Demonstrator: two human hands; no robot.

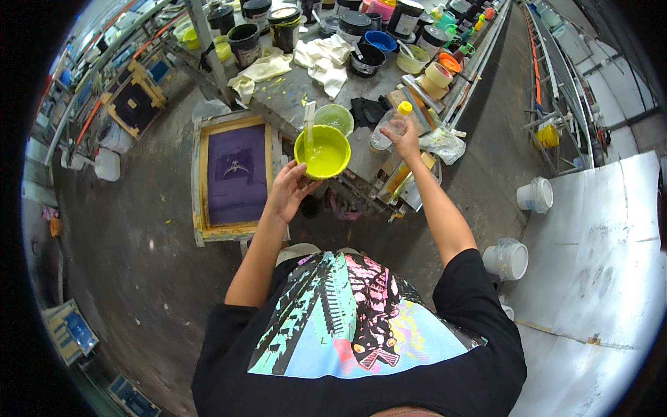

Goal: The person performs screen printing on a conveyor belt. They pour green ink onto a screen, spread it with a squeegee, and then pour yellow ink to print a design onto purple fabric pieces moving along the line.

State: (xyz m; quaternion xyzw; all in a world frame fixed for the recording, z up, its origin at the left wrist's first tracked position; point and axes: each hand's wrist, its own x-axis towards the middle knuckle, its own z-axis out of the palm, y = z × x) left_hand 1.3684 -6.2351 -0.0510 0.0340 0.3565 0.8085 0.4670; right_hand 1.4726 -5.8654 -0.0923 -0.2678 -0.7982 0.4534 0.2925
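My left hand (288, 191) grips a bright yellow bowl (330, 160) from its near left side, with a pale flat stick (308, 128) standing inside it. Behind the bowl is a pale green translucent container (335, 116) at the bench edge. My right hand (405, 139) is closed around a clear plastic bottle (385, 132) with a yellow cap, near the bench's right corner. A wood-framed screen (236, 194) with dark purple mesh and a small light design stands left of the bowl, below the bench edge.
The grey bench (292, 94) bears several ink tubs (354, 26), white cloths (319, 57), tape rolls (438, 75) and wood strips (399, 97). Metal rails (556, 132) and white buckets (533, 194) line the right, beside a pale sheet surface (590, 250). More frames (132, 97) lean at left.
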